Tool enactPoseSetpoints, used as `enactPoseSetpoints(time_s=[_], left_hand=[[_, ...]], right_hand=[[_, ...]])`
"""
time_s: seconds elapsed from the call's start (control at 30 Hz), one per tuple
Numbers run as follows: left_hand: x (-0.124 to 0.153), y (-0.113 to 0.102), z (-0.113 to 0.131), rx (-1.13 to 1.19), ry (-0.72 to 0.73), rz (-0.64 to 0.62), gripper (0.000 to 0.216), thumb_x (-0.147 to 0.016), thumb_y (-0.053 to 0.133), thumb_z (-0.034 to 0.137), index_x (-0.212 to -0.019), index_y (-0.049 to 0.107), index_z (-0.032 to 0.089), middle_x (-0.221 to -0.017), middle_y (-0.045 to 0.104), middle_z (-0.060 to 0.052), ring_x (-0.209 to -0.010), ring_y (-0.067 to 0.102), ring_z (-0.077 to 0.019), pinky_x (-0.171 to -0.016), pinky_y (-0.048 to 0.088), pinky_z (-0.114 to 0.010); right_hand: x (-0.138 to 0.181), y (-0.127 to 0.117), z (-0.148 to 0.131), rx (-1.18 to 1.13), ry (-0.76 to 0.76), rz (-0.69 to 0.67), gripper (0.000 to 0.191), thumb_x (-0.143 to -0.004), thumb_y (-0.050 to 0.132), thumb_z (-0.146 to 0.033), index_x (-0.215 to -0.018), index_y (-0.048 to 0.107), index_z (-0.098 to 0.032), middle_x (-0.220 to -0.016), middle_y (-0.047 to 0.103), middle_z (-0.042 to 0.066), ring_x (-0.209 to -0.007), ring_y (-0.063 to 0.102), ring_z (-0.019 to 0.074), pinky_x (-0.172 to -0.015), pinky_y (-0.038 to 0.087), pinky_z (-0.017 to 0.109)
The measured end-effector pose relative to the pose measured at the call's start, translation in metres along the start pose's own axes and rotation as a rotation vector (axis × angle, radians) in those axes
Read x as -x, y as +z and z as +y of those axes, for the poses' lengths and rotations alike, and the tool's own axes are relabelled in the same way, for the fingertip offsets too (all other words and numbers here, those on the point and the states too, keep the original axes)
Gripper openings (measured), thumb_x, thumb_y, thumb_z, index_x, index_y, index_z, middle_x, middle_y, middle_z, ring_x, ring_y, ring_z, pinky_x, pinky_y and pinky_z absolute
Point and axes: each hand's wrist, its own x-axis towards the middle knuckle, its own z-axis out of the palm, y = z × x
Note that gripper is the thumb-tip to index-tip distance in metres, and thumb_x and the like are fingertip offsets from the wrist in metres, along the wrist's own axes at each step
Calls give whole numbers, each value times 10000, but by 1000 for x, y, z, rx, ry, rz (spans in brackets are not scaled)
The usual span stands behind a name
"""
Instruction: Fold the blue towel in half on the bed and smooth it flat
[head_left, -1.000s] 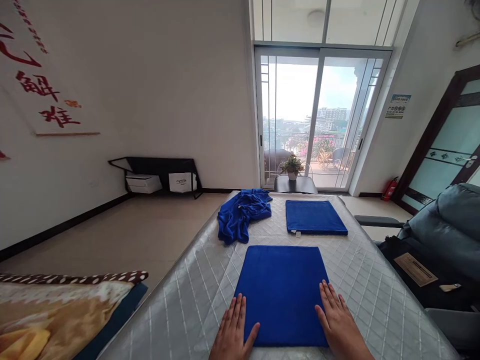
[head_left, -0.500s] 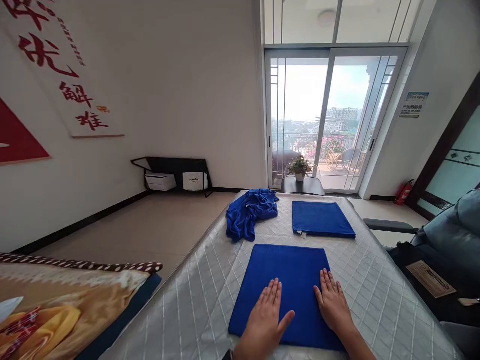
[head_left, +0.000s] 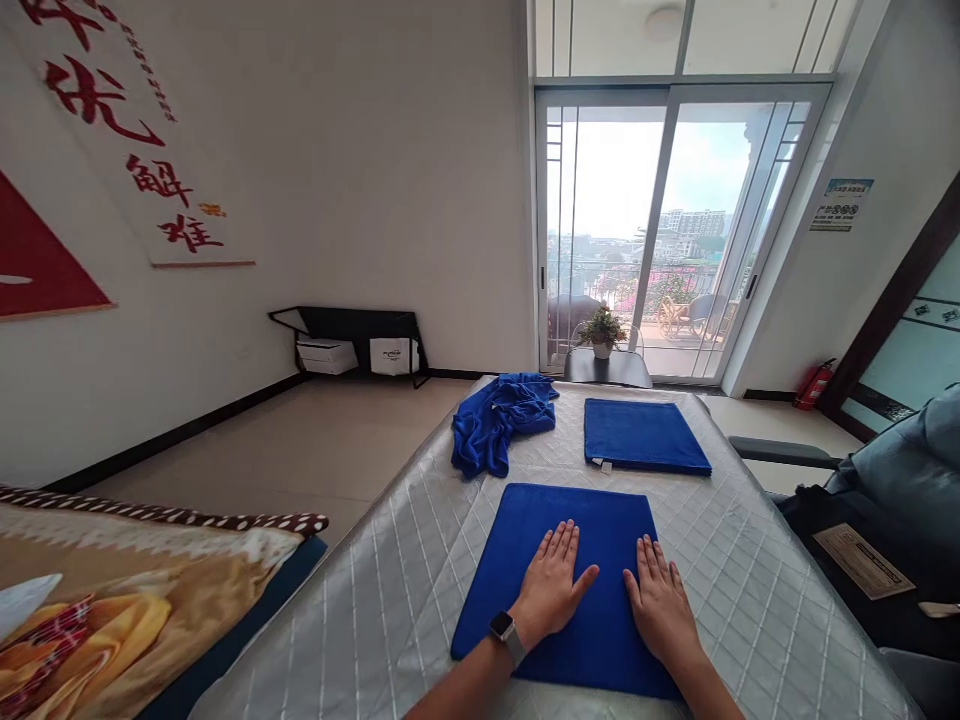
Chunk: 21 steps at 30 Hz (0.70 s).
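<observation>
- Bright room with a sliding glass door (head_left: pixel 607 200) at the far end, a potted plant (head_left: pixel 602 332) on a dark chair (head_left: pixel 606 371) before it, and a silver quilted cover (head_left: pixel 390 590) spread out nearer.
- Near, on that cover: flat blue cloth (head_left: pixel 506 570), squared, edges straight.
- Left hand (head_left: pixel 551 588) palm down on its middle, fingers straight and close together, thumb spread, nothing gripped; watch (head_left: pixel 502 626) at the wrist.
- Right hand (head_left: pixel 664 608) palm down over its right edge, fingers likewise extended, nothing gripped.
- Far right: folded blue cloth (head_left: pixel 645 437), white tag (head_left: pixel 605 467) at its near edge.
- Far left: crumpled blue cloth (head_left: pixel 487 430), loosely heaped.
- Judging by shape: far-right piece finished, near one almost, perhaps only smoothing left; heaped one apparently not yet folded.
</observation>
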Motion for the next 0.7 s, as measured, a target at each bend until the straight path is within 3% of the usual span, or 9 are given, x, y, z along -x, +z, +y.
enactPoseSetpoints(time_s=[0.13,0.27,0.53,0.7], left_hand=[[21,-11,-56,-80,-168,38,790,-1016,203,646,-1588,271,105,-1653,276,-142,-1536,236,-274,-1249,269,-494],[38,-15,-87,-127,-260,101,812,-1013,210,654,-1574,298,75,-1642,292,-168,-1528,262,-276,-1242,285,-478],[44,-2,-97,-105,-265,198,792,-1016,236,642,-1573,305,83,-1627,326,-180,-1511,308,-285,-1220,325,-491],[43,3,-100,-115,-266,233,767,-1018,241,630,-1563,338,100,-1616,357,-175,-1504,324,-295,-1212,332,-512]], right_hand=[[1,2,0,-3,-14,17,690,-1012,174,-447,-1588,259,-78,-1677,154,77,-1557,120,237,-1257,124,463],[1,-2,-2,4,-12,26,687,-1011,173,-439,-1583,280,-74,-1675,173,88,-1557,116,242,-1257,123,470],[4,-14,7,137,-85,-82,684,-1008,187,-446,-1581,285,-87,-1664,218,110,-1552,149,262,-1255,110,500],[-26,-33,6,92,-150,-53,681,-1022,157,-458,-1579,310,-98,-1659,247,101,-1550,162,229,-1256,126,450]])
